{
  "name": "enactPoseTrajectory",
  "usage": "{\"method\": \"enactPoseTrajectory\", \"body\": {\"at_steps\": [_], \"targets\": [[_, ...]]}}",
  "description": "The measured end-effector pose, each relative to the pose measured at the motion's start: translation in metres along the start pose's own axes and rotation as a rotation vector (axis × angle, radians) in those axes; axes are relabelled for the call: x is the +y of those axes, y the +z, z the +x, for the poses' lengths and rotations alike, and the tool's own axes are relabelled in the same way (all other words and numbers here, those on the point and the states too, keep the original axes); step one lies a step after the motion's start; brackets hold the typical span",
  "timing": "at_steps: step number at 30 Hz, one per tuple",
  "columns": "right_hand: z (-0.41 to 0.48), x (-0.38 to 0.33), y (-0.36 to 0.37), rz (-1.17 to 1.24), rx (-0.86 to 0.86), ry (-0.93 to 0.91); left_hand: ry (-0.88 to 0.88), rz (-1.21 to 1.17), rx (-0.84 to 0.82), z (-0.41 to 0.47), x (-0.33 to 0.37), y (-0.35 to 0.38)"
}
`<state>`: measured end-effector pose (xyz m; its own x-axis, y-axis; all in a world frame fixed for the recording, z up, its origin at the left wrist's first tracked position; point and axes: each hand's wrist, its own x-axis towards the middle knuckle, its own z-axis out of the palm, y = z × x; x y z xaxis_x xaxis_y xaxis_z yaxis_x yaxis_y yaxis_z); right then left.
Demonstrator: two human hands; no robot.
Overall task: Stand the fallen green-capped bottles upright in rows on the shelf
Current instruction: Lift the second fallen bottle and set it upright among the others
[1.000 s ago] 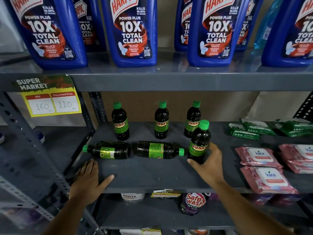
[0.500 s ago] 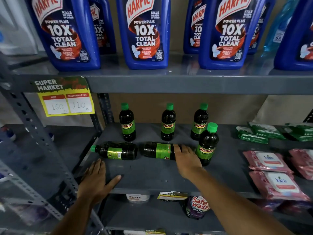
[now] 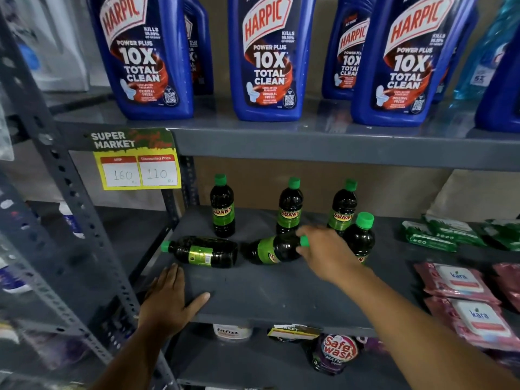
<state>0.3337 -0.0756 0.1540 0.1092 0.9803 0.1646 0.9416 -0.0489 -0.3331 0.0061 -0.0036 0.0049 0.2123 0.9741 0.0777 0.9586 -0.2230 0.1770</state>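
Three dark green-capped bottles stand upright in a back row on the grey shelf [image 3: 267,294]: left [image 3: 222,209], middle [image 3: 289,206] and right [image 3: 342,206]. A fourth upright bottle [image 3: 361,237] stands in front of the right one. A fallen bottle [image 3: 202,251] lies on its side at the left, cap pointing left. A second fallen bottle [image 3: 271,249] is tilted, its cap end lifted to the right, with my right hand [image 3: 326,251] shut on its neck. My left hand [image 3: 168,299] lies flat and open on the shelf's front edge.
Pink wipe packs [image 3: 461,285] and green packs [image 3: 433,236] lie on the shelf's right part. Big blue cleaner bottles [image 3: 267,57] fill the shelf above. A yellow price tag [image 3: 138,167] hangs at the upper shelf's left end. A grey slotted upright [image 3: 64,192] stands at left.
My right hand left the front upright bottle, moved left onto the right fallen bottle's neck, gripped it and raised its cap end. My left hand has stayed flat on the shelf.
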Motion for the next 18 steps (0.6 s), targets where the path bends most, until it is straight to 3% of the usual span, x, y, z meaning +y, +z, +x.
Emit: {"method": "enactPoseTrajectory", "body": {"at_steps": [7, 15, 18], "targets": [[0.032, -0.03, -0.016, 0.06, 0.06, -0.06, -0.008, 0.042, -0.022, -0.001, 0.004, -0.003], [0.008, 0.004, 0.014, 0.589, 0.092, 0.038, 0.018, -0.034, 0.015, -0.001, 0.0, 0.001], [-0.007, 0.02, 0.034, 0.7, 0.026, 0.085, 0.016, -0.004, -0.005, -0.001, 0.0, 0.0]]}}
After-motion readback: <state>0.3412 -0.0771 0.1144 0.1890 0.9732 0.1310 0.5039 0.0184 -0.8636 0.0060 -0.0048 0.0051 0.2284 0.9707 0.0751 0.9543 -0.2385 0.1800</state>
